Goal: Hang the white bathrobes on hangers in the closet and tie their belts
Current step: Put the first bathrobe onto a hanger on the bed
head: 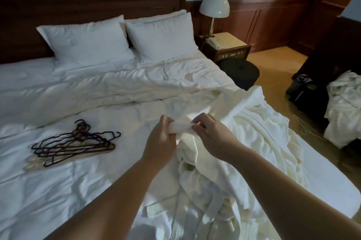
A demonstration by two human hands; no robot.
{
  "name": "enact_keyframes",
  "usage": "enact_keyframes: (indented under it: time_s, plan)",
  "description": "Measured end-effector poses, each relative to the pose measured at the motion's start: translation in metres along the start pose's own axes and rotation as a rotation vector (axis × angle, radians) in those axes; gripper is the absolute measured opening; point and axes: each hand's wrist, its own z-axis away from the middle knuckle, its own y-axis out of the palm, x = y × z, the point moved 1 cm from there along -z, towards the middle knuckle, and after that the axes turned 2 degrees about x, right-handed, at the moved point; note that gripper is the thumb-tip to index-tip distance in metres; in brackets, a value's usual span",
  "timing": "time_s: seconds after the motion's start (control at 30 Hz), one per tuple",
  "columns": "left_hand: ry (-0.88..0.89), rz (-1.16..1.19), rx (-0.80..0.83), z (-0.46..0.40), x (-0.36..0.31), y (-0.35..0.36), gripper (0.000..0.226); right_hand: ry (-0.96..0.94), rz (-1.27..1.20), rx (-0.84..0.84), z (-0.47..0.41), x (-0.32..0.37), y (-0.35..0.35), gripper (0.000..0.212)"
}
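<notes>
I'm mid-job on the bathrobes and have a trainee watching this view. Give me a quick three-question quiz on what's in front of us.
1. True or false: both hands grip the same strip of white cloth.
2. Where do the hangers lie? A) on the nightstand B) on the bed, left of the hands C) on the floor
3. Fill in: a second heap of white cloth sits at the far ____ edge of the view.

Key
1. True: left hand and right hand pinch the belt above the bathrobes.
2. B: the hangers rest on the bed.
3. Right: the heap.
</notes>
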Motion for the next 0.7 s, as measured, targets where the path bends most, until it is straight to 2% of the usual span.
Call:
enact_keyframes:
  time_s: [0.07, 0.13, 0.2, 0.37, 0.43, 0.57, 0.7]
  plan:
    - [0.062, -0.033, -0.004, 0.011, -0.002, -0.048, 0.014, -0.075, 0.076, 0.064, -0.009, 0.021, 0.009, 0.025]
    - [0.116, -0.080, -0.041, 0.025, -0.002, -0.091, 0.015, -0.143, 0.203, 0.105, -0.016, 0.041, 0.016, 0.046]
    - [0.137, -0.111, -0.103, 0.044, -0.002, -0.134, 0.019, -0.187, 0.294, 0.105, -0.021, 0.062, 0.025, 0.053]
    - [0.091, -0.145, -0.166, 0.107, -0.001, -0.216, 0.027, -0.176, 0.335, 0.057, -0.020, 0.097, 0.047, 0.023]
    - [0.106, -0.196, -0.191, 0.135, 0.007, -0.243, 0.028, -0.176, 0.356, 0.066, -0.011, 0.113, 0.057, 0.019]
    - [0.063, -0.251, -0.220, 0.186, 0.030, -0.292, 0.026, -0.184, 0.401, 0.093, 0.009, 0.143, 0.084, 0.023]
    - [-0.027, -0.324, -0.353, 0.239, 0.058, -0.347, 0.014, -0.102, 0.470, 0.128, 0.034, 0.163, 0.116, 0.040]
